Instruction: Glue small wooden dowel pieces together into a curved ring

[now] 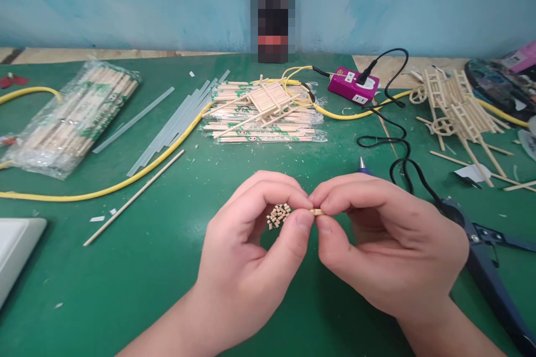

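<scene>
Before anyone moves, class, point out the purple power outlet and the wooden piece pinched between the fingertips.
Purple power outlet (354, 87), head view: middle of its top face.
Pinched wooden piece (317, 212), head view: its exposed middle.

No text can be read — the green printing on the chopstick bag and chopstick packets is too small.

Pinched: tiny pale-tan wooden piece; short and narrow; roughly level, lying crosswise between the fingertips of the left hand and the right hand; partly hidden by them
Piled: short, pale-tan cut wooden stick bits; loose and close together, at mixed angles; on the green counter, seen through the gap between left thumb and fingers
</scene>
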{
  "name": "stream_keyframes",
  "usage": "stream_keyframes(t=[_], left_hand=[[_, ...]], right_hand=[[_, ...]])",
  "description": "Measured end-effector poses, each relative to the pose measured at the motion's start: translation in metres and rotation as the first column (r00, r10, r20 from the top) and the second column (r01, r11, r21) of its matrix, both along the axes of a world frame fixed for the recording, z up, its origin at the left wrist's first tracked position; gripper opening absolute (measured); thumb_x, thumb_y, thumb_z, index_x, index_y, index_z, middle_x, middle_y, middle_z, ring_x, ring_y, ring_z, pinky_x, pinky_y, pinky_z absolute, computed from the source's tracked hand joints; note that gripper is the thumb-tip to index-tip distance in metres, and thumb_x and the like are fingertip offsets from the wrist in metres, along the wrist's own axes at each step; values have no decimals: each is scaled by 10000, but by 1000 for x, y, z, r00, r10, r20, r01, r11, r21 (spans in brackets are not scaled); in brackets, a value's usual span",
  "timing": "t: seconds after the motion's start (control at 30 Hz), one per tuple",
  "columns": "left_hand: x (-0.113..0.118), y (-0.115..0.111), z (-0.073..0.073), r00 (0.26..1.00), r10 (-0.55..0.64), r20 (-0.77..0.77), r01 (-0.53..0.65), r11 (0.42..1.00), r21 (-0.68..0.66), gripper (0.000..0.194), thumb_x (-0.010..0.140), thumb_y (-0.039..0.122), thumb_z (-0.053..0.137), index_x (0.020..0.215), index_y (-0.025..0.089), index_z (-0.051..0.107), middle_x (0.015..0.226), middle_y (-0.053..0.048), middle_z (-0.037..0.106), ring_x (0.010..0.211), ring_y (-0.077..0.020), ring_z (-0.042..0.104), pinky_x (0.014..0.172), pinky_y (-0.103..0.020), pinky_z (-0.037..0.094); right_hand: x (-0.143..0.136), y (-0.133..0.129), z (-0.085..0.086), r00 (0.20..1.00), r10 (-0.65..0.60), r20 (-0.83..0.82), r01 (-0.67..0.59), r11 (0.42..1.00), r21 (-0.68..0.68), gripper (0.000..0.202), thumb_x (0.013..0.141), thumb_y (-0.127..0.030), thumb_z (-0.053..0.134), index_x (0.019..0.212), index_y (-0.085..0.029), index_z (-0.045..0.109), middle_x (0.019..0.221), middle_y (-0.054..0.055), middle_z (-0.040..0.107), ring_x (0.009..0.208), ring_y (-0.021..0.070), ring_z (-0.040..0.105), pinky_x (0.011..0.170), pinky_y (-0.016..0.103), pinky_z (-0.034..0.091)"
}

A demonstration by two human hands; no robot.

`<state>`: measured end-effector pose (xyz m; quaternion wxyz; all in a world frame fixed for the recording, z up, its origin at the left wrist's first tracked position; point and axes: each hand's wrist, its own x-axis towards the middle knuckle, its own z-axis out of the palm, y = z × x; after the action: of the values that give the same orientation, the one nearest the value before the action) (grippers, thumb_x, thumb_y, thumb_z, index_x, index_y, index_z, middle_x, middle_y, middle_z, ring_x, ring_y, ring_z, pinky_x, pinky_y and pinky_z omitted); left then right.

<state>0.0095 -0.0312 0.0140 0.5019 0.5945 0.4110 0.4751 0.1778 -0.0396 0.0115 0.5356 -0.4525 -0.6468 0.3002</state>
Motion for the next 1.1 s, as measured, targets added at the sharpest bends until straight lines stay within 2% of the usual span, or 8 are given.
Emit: stream_keyframes(t=[0.7, 1.1], left_hand=[[-2, 0, -5, 994, 8, -110, 7, 991, 134, 152, 990, 73, 676, 1044, 215, 695, 1036, -22, 691, 1000, -147, 682, 871, -303, 568], [-3, -1, -5, 995, 1, -105, 13, 991, 133, 160, 991, 66, 670, 1045, 215, 695, 1034, -27, 691, 996, -153, 681, 863, -313, 574]], right_hand=[[3, 0, 3, 1000, 12, 28, -11, 999, -40, 320, 746, 41, 707, 919, -229, 699, 896, -20, 754, 850, 165, 736, 734, 313, 640], [2, 1, 2, 999, 24, 23, -23, 999, -43, 350, 744, 51, 707, 936, -241, 692, 895, -30, 747, 858, 161, 733, 741, 303, 642]])
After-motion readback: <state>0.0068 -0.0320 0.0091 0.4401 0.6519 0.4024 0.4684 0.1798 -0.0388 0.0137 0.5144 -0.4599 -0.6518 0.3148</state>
